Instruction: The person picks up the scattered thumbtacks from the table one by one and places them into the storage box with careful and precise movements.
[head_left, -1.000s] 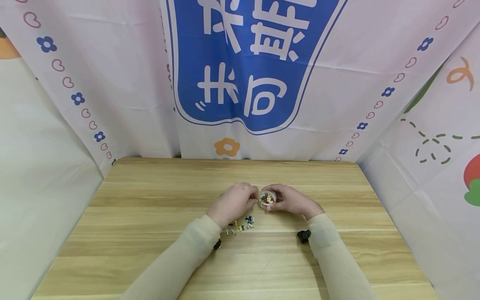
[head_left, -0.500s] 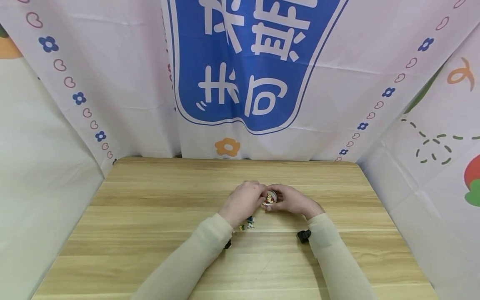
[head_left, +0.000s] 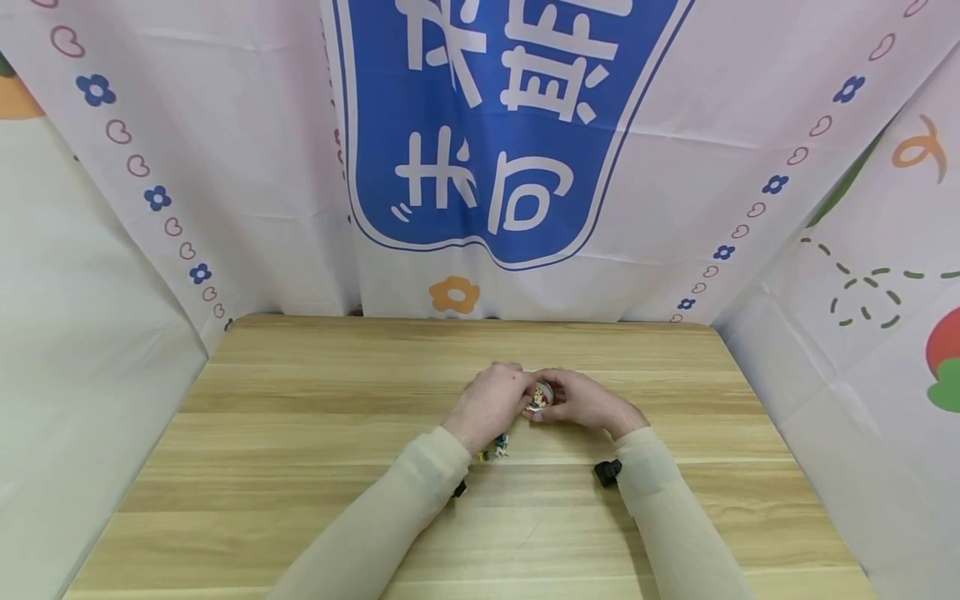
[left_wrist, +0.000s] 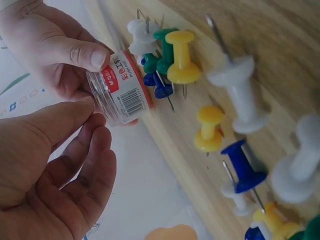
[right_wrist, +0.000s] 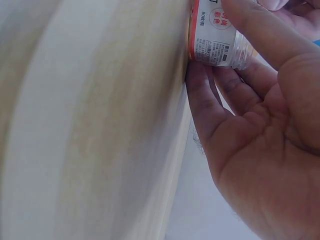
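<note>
A small clear jar of push pins [left_wrist: 122,90] with a red-and-white label stands on the wooden table. My right hand [head_left: 588,402] holds it from the right, thumb on one side and fingers round the other. My left hand [head_left: 491,402] is at the jar's mouth; in the left wrist view its thumb and index fingertips meet there. Whether a pin is between those fingertips is hidden. Colourful pins show inside the jar in the head view. Loose push pins, among them a white pin [left_wrist: 242,92], a blue pin [left_wrist: 243,166] and a yellow pin [left_wrist: 182,57], lie near the left hand.
The wooden table [head_left: 315,500] has a printed cloth [head_left: 660,192] hanging behind it and further cloth on both sides. In the head view, the left hand and forearm cover part of the loose pins. Black wrist cameras [head_left: 607,473] sit under the sleeves.
My left hand has moved right from beside the jar to over its mouth, then stayed nearly still. The right hand and the jar have kept their place.
</note>
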